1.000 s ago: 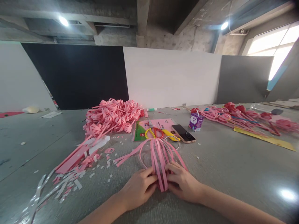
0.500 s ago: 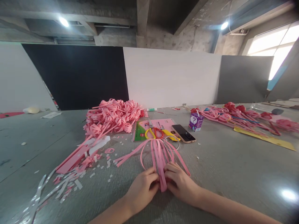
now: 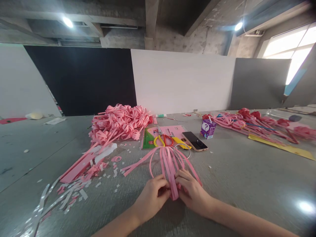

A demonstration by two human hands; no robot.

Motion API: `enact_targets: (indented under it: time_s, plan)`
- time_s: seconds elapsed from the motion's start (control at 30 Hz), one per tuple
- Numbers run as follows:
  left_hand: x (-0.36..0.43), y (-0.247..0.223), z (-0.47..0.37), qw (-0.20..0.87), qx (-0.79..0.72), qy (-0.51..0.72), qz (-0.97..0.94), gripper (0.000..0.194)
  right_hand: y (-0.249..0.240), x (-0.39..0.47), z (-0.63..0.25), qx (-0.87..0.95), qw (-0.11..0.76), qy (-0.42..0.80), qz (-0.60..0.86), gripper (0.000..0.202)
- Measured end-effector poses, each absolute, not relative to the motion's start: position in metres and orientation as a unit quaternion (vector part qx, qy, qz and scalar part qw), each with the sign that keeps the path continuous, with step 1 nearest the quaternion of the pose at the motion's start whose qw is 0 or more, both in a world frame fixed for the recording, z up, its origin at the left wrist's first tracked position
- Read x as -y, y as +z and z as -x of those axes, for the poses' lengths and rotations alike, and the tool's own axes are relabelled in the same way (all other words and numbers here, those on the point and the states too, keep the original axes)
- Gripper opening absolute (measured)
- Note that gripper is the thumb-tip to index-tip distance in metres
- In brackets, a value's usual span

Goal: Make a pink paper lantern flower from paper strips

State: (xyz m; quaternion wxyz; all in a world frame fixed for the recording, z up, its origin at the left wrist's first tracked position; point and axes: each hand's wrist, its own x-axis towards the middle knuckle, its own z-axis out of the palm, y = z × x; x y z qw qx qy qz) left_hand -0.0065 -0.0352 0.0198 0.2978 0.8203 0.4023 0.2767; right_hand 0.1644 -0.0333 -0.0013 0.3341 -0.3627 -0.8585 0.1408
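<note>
Close in front of me, a bundle of pink paper strips point(image 3: 170, 164) fans out away from my hands over the grey table. My left hand point(image 3: 155, 194) is closed at the near end of the bundle, its thumb and fingers pinched on the left side. From the right, my right hand point(image 3: 191, 189) is closed on the same end, fingers bent over the strips. The fingertips are partly hidden behind the strips. Just beyond the far ends lie scissors point(image 3: 163, 141) with red and yellow handles, a yellow cutter point(image 3: 181, 143) and a metal ring point(image 3: 182, 151).
A heap of curled pink paper flowers point(image 3: 120, 121) stands at the back left, with paper scraps point(image 3: 80, 189) nearer me. A phone point(image 3: 195, 141) and purple drink carton point(image 3: 208, 128) sit right of a pink-green packet point(image 3: 148, 133). Pink and red flowers point(image 3: 247, 121) lie far right.
Both hands stay at the near end of the strips. That end has shifted slightly right and away from me, and the fingers have moved a little.
</note>
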Motion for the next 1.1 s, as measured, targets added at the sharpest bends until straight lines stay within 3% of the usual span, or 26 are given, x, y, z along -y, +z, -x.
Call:
enact_targets:
  time_s: [0.33, 0.53, 0.67, 0.87, 1.1]
  plan:
    - [0.023, 0.007, 0.010, 0.193, -0.436, 0.286, -0.831, 0.022, 0.000, 0.020, -0.173, 0.841, 0.338, 0.089, 0.414, 0.028]
    - [0.022, 0.005, 0.013, 0.167, -0.439, 0.295, -0.832, 0.023, 0.014, 0.010, -0.187, 0.886, 0.268, 0.102, 0.365, 0.046]
    - [0.024, 0.001, 0.015, 0.111, -0.467, 0.315, -0.819, 0.022, 0.023, 0.010, -0.191, 0.911, 0.233, 0.087, 0.330, 0.035]
    - [0.037, 0.002, 0.015, -0.085, -0.444, 0.298, -0.841, 0.026, 0.011, 0.016, -0.182, 0.891, 0.234, 0.070, 0.382, 0.005]
    - [0.044, 0.000, 0.013, -0.123, -0.403, 0.270, -0.865, 0.026, 0.003, 0.017, -0.180, 0.836, 0.286, 0.054, 0.466, 0.011]
